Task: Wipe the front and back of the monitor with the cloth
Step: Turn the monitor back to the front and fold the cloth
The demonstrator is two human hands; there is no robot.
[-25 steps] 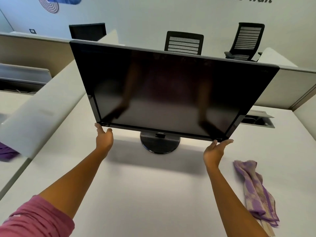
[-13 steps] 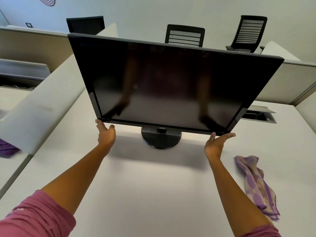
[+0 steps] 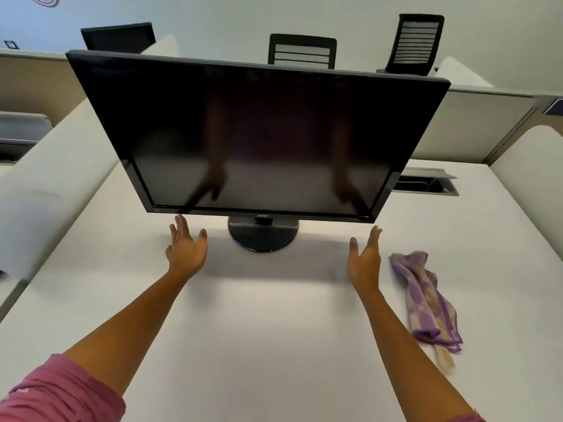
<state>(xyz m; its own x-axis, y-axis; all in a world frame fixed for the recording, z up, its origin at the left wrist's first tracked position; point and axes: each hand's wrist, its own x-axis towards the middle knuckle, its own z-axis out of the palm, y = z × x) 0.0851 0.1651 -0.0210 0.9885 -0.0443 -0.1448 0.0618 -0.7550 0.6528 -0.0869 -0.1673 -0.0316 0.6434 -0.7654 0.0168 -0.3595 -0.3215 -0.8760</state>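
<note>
Monitor [image 3: 259, 132] sits on its round black base [image 3: 262, 239] toward the far middle of the table [image 3: 274, 330]. Long axis runs left-right across my view. Screen is dark and faces me, tilted so the top edge leans toward me and the face points slightly down; my forearms reflect in it.

My left hand [image 3: 185, 249] is released: fingers straight and spread, palm turned inward, just below the lower left corner of the bezel, holding nothing. Can't tell whether the fingertips touch the bottom edge. My right hand [image 3: 364, 258] is likewise slack, fingers straight, just below the lower right corner, a small gap to the frame, empty.

Cloth [image 3: 426, 303], purple and beige, lies bunched on the table just right of my right hand, untouched. Its long axis runs away from me, far end near the monitor's right corner, near end angled to the right.

Behind: low partition [image 3: 475, 126], three black office chairs [image 3: 302, 51], open cable hatch [image 3: 426, 185] at the right.
</note>
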